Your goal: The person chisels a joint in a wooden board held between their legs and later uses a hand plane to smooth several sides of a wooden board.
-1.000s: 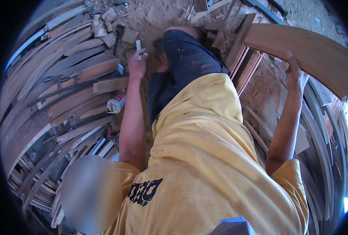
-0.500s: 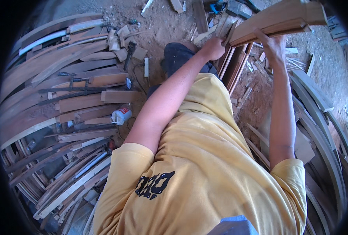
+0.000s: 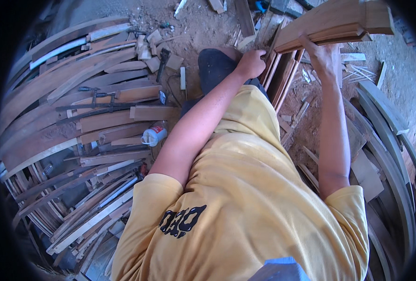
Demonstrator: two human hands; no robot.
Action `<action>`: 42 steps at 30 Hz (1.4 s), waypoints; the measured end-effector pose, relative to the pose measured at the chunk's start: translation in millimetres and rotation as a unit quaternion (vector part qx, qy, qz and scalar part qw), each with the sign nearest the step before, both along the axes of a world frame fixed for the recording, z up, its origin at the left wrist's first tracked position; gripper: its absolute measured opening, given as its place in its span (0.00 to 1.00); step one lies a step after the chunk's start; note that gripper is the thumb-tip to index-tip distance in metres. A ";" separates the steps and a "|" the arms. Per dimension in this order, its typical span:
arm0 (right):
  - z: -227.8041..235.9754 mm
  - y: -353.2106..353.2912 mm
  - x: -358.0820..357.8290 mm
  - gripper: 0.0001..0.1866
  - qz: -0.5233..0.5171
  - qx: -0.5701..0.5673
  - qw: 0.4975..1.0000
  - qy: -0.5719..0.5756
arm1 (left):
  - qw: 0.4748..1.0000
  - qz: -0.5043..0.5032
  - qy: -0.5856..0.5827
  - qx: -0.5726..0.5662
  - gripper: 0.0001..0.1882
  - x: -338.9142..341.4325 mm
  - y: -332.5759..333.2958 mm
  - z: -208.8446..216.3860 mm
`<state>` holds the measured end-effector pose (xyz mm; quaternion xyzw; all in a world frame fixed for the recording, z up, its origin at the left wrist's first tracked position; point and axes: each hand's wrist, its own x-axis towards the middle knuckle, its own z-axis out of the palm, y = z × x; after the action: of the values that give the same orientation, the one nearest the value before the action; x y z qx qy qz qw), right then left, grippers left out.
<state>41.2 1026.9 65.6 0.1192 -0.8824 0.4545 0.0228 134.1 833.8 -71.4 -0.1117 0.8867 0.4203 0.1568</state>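
Observation:
At the far right, my right hand (image 3: 324, 58) is closed on the lower edge of a stepped wooden board (image 3: 334, 23), its fingers partly hidden behind the wood. This board is raised at a tilt over a long wooden frame (image 3: 285, 70) with grooved strips, which lies between my hands. My left hand (image 3: 252, 63) is curled closed just left of the frame, thumb side toward it. What those fingers hold, if anything, cannot be made out.
Stacked planks (image 3: 100, 103) fill the left side, with a bar clamp (image 3: 95, 100) and a white plastic tub (image 3: 154, 135) on them. Long curved boards (image 3: 388, 154) lie at the right. Wood offcuts (image 3: 170, 61) and thin sticks (image 3: 358, 74) litter the dirt floor.
The view has turned slightly, so the plank pile sits further right. My left hand has shifted a little left and nearer. My right hand keeps its hold on the board.

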 end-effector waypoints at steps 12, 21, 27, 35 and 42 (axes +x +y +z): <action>-17.1 -13.7 -1.6 0.44 0.020 0.016 0.997 0.077 | 0.993 0.039 0.111 0.015 0.18 -17.0 23.6 5.9; -23.7 -9.4 -8.8 0.32 0.038 -0.026 0.998 0.040 | 0.975 0.148 0.124 -0.111 0.26 -31.5 61.9 1.6; 9.1 -16.6 -2.0 0.54 0.046 -0.056 0.996 0.044 | 0.934 0.195 0.243 -0.177 0.25 -33.2 71.5 -15.7; 20.9 -13.1 -6.1 0.59 0.101 -0.156 0.981 -0.047 | 0.920 0.245 0.295 -0.087 0.26 -43.7 79.0 -19.5; 26.9 2.0 -16.8 0.59 0.145 -0.102 0.984 -0.023 | 0.932 0.230 0.276 -0.047 0.24 -39.6 81.7 -11.8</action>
<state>24.4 1028.9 92.5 0.2322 -0.8054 0.5429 -0.0512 94.5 915.6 -83.1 -0.1991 0.8638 0.4171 -0.2005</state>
